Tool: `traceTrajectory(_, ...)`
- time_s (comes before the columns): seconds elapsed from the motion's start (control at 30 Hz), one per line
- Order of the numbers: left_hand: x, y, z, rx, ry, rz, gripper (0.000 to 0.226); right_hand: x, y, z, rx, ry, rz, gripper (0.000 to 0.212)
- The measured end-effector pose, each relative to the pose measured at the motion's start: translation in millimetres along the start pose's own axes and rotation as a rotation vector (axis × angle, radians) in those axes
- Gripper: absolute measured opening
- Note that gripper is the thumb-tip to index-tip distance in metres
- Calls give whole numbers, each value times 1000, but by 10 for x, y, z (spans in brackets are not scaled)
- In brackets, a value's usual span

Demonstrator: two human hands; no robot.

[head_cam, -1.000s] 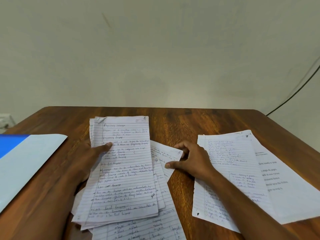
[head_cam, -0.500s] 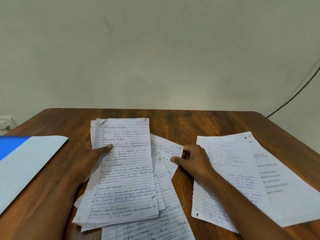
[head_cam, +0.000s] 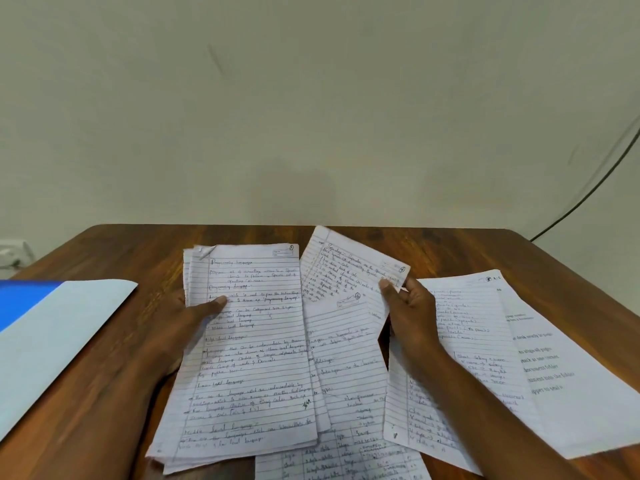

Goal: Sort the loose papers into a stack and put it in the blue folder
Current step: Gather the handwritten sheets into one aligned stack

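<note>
At the table's (head_cam: 433, 247) left edge lies the blue folder (head_cam: 52, 337), open with its pale inner face up, well apart from the papers, probably parked there so it is ready to take the finished stack.

Next comes the left hand (head_cam: 176, 323). Its thumb lies across the top sheet of the stack (head_cam: 249, 348) and its fingers go under the left side, out of sight, so it grips the pile from the edge. The sheets sit slightly fanned at the top left corner, not yet squared; the grip looks meant to keep the gathered pages together while more are added.

Just right of the stack, loose sheets (head_cam: 346, 362) overlap one another near the table's front edge, and the stack covers their left sides.

The right hand (head_cam: 412, 317) pinches the corner of a tilted page (head_cam: 349, 271), lifted at an angle above the loose sheets. Judging by the circled page numbers, it is being picked out to go on the stack in order.

Toward the right edge, two more sheets (head_cam: 485, 341) lie flat, one lined, one printed, partly under the right forearm.
</note>
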State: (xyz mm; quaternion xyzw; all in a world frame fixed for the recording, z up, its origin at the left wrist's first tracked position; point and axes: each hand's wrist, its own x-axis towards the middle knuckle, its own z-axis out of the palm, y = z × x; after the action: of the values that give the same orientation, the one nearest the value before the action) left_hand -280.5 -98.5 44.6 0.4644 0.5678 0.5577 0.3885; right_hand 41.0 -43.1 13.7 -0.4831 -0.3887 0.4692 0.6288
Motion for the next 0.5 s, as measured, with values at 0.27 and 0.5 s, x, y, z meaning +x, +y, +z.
traceTrajectory(0.27, -5, 0, 11, -28, 6, -3, 15, -28, -83, 8, 94, 18, 22, 18)
traceTrajectory(0.5, 13, -21, -15, -26, -12, -20, 9, -165, 47, 116, -307, -233, -62, 31)
